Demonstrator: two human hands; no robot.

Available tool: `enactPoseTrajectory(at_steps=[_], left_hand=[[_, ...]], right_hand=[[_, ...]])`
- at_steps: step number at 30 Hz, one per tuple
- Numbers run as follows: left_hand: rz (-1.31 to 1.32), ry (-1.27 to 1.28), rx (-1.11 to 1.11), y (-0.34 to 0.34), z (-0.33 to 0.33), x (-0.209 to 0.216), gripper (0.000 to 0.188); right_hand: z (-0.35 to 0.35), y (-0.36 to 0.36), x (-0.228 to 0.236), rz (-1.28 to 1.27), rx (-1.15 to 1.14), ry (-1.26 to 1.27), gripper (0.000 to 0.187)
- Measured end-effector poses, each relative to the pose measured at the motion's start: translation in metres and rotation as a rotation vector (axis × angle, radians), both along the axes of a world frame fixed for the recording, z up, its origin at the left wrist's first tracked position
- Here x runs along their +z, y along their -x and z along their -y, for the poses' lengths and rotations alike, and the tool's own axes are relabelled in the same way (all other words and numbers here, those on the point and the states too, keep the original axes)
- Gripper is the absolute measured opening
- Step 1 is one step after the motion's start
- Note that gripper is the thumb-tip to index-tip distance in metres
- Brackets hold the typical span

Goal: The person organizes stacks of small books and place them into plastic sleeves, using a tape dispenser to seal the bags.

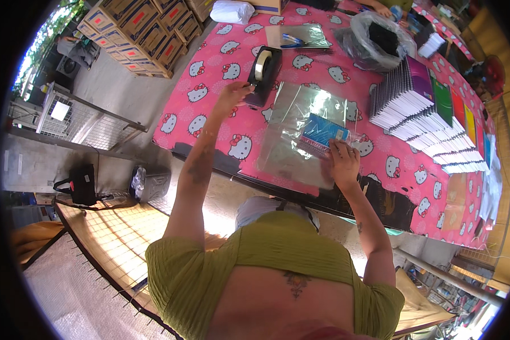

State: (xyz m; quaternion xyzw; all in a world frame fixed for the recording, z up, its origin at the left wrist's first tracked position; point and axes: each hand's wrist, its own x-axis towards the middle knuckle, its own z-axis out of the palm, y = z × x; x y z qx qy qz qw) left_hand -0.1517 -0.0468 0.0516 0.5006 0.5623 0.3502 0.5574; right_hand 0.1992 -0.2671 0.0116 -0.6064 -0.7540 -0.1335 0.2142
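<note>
Left grip (235,95) — tape dispenser (270,79) | right grip (344,159) — notebook (324,130) | open cloth (211,79) by left edge (178,93)

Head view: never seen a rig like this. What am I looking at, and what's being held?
No machine here, just a person's bare hands. One fisheye camera on the head looks down, so straight edges bend near the rim; picture left is the person's left. The left hand is at the near end of a black tape dispenser; whether it grips tape is unclear. The right hand rests on a blue spiral notebook over clear plastic. Stacked notebooks stand right on the pink-covered table.
</note>
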Motion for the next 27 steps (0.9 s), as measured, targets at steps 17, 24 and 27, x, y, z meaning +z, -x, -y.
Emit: enactPoseTrajectory(at_steps=[17,24,27], left_hand=[[-0.996,-0.432,0.167,-0.02,0.025,-0.004,0.019],[-1.216,-0.344,0.218,-0.009,0.019,-0.003,0.022],[-0.727,-0.244,0.022,-0.02,0.016,0.031,0.02]], right_hand=[[0.001,-0.007,-0.003,-0.055,0.015,-0.022,0.037],[-0.001,-0.002,0.002,-0.07,0.089,-0.078,0.039],[-0.001,-0.014,-0.003,-0.068,0.03,-0.083,0.038]])
